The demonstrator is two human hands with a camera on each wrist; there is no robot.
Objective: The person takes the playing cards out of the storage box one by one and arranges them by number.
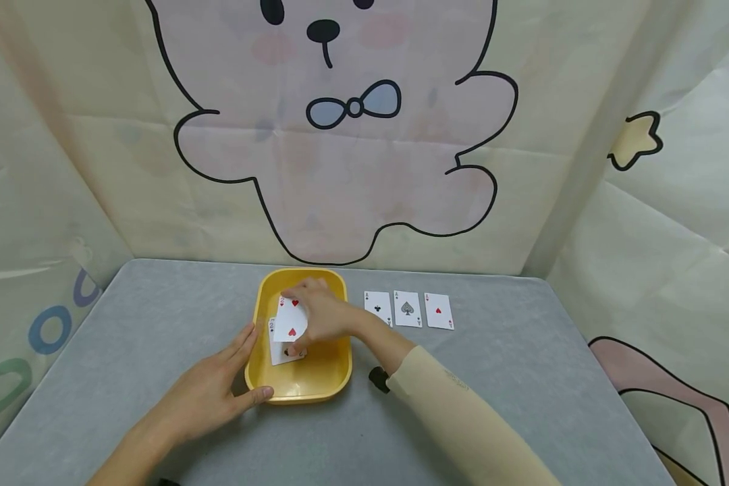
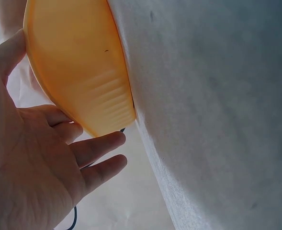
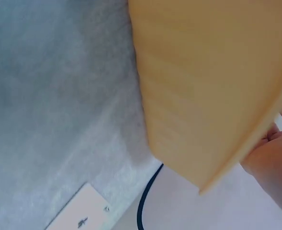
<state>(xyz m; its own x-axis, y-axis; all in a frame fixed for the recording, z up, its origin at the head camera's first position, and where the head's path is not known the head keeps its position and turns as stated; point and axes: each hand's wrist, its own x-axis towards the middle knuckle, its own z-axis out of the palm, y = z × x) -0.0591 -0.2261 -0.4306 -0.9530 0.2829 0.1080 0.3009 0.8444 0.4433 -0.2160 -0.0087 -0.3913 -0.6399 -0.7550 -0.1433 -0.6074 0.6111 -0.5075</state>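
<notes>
The table (image 1: 510, 391) bears the tray (image 1: 322, 379). At the tray's left side, the left hand (image 1: 214, 386) spreads its fingers; inside, the nearer right hand (image 1: 327, 314) pinches the hearts card (image 1: 288, 320), lying lengthwise along the tray, over a black card (image 1: 278, 354).

Table (image 1: 516, 385): gray, rounded at its far corners.
Backdrop (image 1: 152, 202): pale, creased cloth rises behind the table.
Animal (image 1: 352, 189): black-outlined cartoon fills the center, blue bow tie (image 1: 354, 106) below its nose.
Star (image 1: 636, 140): yellow, on the right-hand cloth (image 1: 674, 236), above a pink band (image 1: 650, 379).
Rings (image 1: 34, 329): purple, blue and green, line the left-hand cloth (image 1: 30, 223).
</notes>
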